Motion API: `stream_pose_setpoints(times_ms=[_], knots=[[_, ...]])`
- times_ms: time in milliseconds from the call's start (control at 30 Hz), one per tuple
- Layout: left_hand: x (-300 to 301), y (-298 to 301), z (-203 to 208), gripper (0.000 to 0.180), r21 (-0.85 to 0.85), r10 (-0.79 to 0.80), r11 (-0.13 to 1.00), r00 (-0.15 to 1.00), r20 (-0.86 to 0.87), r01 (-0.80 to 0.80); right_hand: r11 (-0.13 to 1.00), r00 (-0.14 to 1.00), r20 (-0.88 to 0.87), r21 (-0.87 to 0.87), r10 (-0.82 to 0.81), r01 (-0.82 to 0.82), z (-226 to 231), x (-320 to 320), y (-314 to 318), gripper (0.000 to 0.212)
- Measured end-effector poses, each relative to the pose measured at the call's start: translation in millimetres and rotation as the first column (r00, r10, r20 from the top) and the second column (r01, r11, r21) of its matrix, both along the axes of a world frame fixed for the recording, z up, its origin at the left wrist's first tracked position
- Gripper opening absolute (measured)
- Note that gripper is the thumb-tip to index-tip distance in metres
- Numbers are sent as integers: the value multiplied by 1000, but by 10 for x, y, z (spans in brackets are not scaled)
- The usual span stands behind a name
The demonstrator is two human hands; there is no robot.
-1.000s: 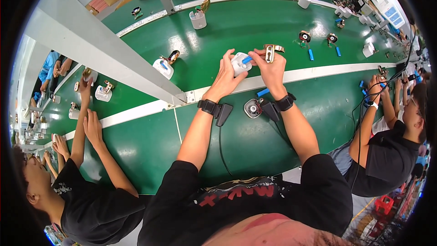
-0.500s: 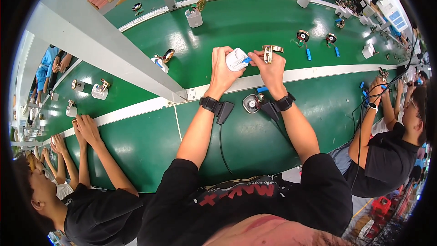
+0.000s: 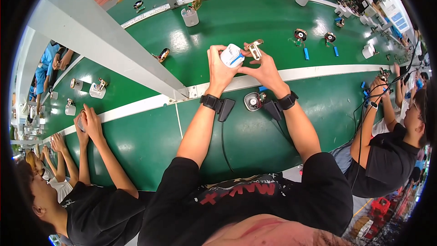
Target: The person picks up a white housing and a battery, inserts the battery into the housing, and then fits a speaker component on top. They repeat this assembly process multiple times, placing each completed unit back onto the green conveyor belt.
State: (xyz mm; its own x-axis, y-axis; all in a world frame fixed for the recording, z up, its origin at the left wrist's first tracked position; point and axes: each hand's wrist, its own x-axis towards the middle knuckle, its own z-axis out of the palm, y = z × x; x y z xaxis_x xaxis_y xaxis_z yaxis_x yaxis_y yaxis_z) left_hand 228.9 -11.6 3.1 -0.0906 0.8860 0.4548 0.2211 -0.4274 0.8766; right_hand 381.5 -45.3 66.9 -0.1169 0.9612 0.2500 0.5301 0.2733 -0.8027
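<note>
A white plastic housing [image 3: 231, 53] is gripped in my left hand [image 3: 218, 68], tilted above the white rail. A blue cylindrical battery cell [image 3: 236, 60] lies at the housing's open side. Close on its right, my right hand [image 3: 265, 70] has curved fingers around a gold-rimmed part [image 3: 254, 50]; the exact grip is partly hidden. The right thumb reaches toward the lower edge of the housing. Below the rail, near my right wrist, sits a round dark-and-silver part [image 3: 251, 102], with another blue cell [image 3: 263, 89] partly behind the hand.
A grey post [image 3: 109, 41] rises at my left. Farther on the green surface stand a white housing with a gold lid [image 3: 190, 17], speaker-like parts with blue cells [image 3: 300, 35] and a white housing [image 3: 368, 51]. Co-workers sit on both sides. Black cables run from my wrist straps [image 3: 210, 103].
My right fingers have come off the blue cell, which now lies against the housing. The gold-rimmed part has moved left and tilted. Items on the far green surface have shifted slightly left.
</note>
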Motion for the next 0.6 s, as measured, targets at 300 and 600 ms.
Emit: stream_pose_setpoints(times_ms=[300, 600], knots=[[60, -16, -42, 63, 141, 124, 984, 989, -83, -112, 997, 918, -397, -80, -21, -12, -294, -126, 3, 42], [13, -18, -16, 62, 148, 116, 984, 984, -133, -96, 998, 971, -234, 32, -41, 50, -358, -108, -4, 40]])
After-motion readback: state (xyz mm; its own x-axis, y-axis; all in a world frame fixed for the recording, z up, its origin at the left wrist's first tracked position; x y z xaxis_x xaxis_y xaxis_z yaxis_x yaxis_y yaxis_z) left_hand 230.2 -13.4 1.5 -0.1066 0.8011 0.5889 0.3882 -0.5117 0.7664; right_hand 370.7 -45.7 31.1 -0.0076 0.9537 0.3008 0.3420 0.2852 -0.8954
